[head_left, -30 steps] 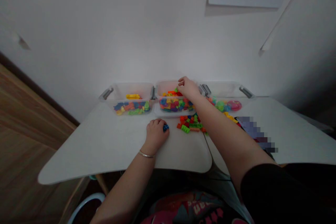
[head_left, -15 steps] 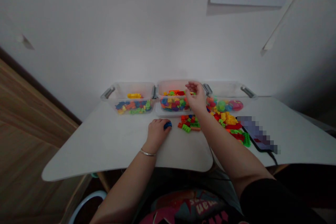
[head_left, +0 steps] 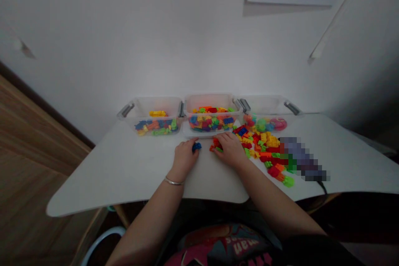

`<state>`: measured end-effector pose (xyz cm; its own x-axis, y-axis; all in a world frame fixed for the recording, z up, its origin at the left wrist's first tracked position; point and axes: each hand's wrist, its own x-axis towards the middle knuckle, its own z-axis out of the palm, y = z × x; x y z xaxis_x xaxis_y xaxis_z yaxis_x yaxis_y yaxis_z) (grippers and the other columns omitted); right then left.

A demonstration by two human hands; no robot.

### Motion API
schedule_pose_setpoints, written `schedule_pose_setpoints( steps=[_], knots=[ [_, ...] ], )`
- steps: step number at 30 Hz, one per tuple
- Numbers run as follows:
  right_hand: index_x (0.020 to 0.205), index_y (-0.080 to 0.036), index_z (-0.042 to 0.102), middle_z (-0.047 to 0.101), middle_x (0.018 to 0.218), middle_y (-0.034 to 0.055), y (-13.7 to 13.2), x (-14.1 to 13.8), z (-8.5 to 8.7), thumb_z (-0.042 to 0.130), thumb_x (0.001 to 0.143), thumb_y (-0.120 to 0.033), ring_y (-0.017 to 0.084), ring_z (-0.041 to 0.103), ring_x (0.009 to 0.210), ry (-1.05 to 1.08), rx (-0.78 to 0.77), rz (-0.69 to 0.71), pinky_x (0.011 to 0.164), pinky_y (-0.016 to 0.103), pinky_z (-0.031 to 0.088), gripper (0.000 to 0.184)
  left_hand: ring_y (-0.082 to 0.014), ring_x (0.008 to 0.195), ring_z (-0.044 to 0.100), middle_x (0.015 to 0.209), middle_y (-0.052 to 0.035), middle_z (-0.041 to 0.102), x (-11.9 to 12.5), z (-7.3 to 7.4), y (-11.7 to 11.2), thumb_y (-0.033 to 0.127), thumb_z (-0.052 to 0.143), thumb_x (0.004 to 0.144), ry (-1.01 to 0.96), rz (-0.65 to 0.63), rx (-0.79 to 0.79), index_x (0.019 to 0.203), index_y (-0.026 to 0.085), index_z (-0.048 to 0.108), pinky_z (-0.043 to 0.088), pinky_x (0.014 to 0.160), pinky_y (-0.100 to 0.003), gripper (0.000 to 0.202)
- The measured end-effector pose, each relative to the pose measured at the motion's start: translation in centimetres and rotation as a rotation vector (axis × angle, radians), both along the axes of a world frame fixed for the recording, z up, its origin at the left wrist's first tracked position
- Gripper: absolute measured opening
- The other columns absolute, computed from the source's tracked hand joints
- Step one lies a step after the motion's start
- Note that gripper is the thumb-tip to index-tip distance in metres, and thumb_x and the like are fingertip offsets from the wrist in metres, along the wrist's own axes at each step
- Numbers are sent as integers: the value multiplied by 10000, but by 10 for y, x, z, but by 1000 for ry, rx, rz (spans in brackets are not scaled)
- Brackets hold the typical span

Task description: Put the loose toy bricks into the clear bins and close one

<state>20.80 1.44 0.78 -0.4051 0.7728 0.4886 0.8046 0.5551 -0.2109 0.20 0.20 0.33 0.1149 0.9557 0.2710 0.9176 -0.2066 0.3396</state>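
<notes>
My left hand (head_left: 184,156) rests on the white table with thumb and fingers closed on a blue building brick (head_left: 196,146). Across a small gap, my right hand (head_left: 230,149) is down on the table, curled around a few red, orange and green building bricks (head_left: 215,145); fingers and palm hide part of them. Just behind the hands stands the middle clear bin (head_left: 212,113), filled with mixed bricks. To the right of my right hand spreads a loose pile of coloured bricks (head_left: 264,138).
A left clear bin (head_left: 156,104) holds bricks, and a right clear bin (head_left: 266,106) holds rounder coloured pieces. On the right lies a blurred-out phone-like device (head_left: 301,158) with a cable (head_left: 322,187). The wall (head_left: 199,41) rises directly behind the bins.
My right hand has come down from above the middle bin to the small group of bricks on the table. My left hand stays in place with the blue brick.
</notes>
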Motion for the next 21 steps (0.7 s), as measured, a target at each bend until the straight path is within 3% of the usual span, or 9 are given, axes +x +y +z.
schedule_pose_setpoints(
  steps=[7,11,15,21],
  knots=[
    [1028,-186,644,645,1143,108,5,-4,-13,641,799,-318,302,523,1105,-26,-36,15,996,447,411,266,-204,941,646,1057,-81,701,-4,-9,6,174,591,817,-215,-87,51,1113,174,627,508,882,-342,299],
    [1012,-185,646,628,1180,113,4,-5,-14,623,817,-318,298,521,1112,-31,-44,12,980,449,423,237,-171,920,632,1040,-63,677,-2,-4,7,151,602,795,-399,-128,163,1094,190,610,518,874,-328,302],
    [1006,-186,651,628,1181,112,3,-4,-12,625,818,-313,286,529,1099,-26,-53,12,973,442,430,228,-161,886,633,1055,-64,662,4,18,7,220,597,815,-571,-129,187,1138,202,579,542,791,-308,324],
    [1008,-194,659,630,1195,94,5,-2,-13,624,826,-301,266,530,1115,-4,-68,30,992,430,421,213,-163,1008,639,1141,-81,620,4,62,31,286,574,839,-771,-259,308,1271,220,442,528,910,-329,456]
  ],
)
